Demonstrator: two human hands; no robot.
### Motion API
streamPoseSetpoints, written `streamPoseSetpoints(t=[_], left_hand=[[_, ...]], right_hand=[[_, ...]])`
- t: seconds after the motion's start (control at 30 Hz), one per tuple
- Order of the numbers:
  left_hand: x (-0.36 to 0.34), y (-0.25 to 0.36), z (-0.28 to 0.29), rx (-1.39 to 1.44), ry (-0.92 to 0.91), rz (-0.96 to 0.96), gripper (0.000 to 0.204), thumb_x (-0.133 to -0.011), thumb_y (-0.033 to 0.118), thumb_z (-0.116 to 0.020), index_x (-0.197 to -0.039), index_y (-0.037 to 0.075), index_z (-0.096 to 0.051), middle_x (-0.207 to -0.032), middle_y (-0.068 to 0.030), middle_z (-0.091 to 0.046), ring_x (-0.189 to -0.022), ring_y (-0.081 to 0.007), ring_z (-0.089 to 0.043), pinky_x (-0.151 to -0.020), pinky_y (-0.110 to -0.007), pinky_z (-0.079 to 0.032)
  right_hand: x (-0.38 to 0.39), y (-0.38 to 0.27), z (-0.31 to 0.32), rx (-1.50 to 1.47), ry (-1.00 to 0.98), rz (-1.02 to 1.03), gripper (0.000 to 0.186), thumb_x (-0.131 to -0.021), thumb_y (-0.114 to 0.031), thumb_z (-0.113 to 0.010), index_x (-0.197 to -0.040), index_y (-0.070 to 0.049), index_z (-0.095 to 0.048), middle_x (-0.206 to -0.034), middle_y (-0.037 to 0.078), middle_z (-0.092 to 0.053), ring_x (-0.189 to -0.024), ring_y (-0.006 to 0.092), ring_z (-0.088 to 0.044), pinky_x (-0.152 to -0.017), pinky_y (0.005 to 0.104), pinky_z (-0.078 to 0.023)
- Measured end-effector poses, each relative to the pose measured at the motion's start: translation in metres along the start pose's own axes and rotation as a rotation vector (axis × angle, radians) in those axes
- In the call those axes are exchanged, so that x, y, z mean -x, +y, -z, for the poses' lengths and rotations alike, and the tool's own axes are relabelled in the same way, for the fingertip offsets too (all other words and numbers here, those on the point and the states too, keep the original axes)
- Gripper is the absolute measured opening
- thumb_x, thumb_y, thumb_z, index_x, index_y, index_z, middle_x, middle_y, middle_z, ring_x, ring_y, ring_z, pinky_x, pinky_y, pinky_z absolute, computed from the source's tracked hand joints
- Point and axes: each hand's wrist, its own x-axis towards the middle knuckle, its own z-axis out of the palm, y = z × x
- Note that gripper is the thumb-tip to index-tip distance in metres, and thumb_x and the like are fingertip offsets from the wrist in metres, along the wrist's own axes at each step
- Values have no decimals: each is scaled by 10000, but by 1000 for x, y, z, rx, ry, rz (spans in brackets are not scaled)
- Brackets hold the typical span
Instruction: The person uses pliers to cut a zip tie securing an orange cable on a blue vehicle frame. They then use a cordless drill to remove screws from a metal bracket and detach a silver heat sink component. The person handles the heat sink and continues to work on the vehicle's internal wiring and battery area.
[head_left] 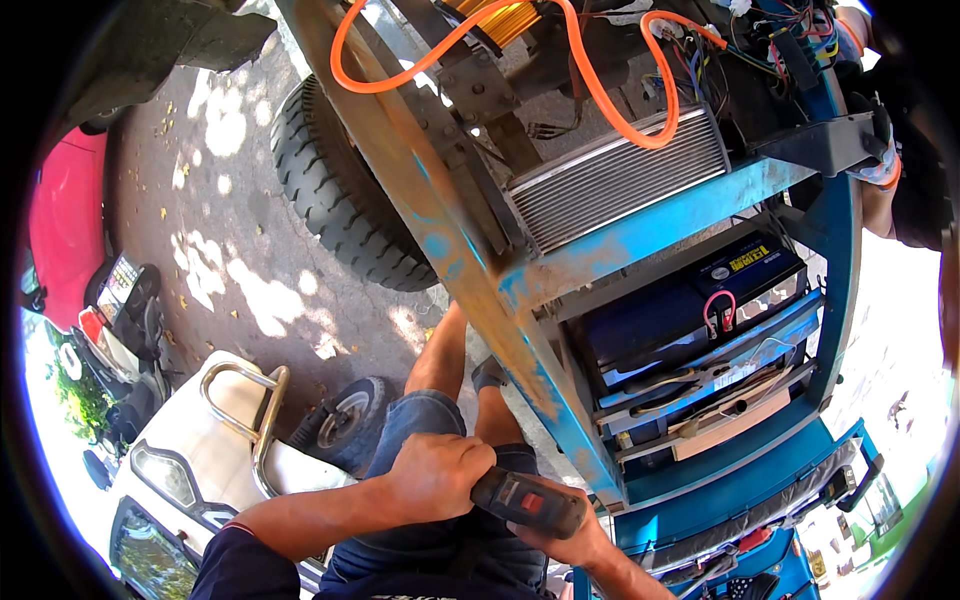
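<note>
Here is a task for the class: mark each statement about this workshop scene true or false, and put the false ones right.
1. The right hand holds a dark tool with a red patch. True.
2. The orange tube lies on the ground beside the car. False: the orange tube loops over the frame, partly above the finned metal unit.
3. A dark blue battery sits inside the frame. True.
4. The car at the far left is green. False: the car is red.
5. A large treaded tyre shows to the left of the frame's rusty beam. True.
6. The co-worker's hand at the right edge is bare. False: it wears a glove.
</note>
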Motion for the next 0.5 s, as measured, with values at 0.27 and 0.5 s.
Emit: streamPoseSetpoints(t=[0.27, 0.5], left_hand=[[-3, 0, -1, -71, 38, -21, 242, -664, 84, -716, -844, 78, -554, -735, -83, -596, -673, -292, -673, -561, -417, -524], [-50, 1, 52, 270, -468, 185, 459, -776, 291, -836, -1081, 28, -615, -920, -168, -675, -855, -408, -669, -737, -489, -506]], right_hand=[[0, 5, 1, 62, -26, -98, 597, -758, -39, -817, -1323, -10, -626, -1107, 67, -723, -1002, 135, -671, -929, 311, -536], [-17, -20, 20, -20, 49, -66, 689, -727, 8, -765, -1391, -4, -581, -1113, 77, -708, -991, 150, -670, -928, 316, -539]])
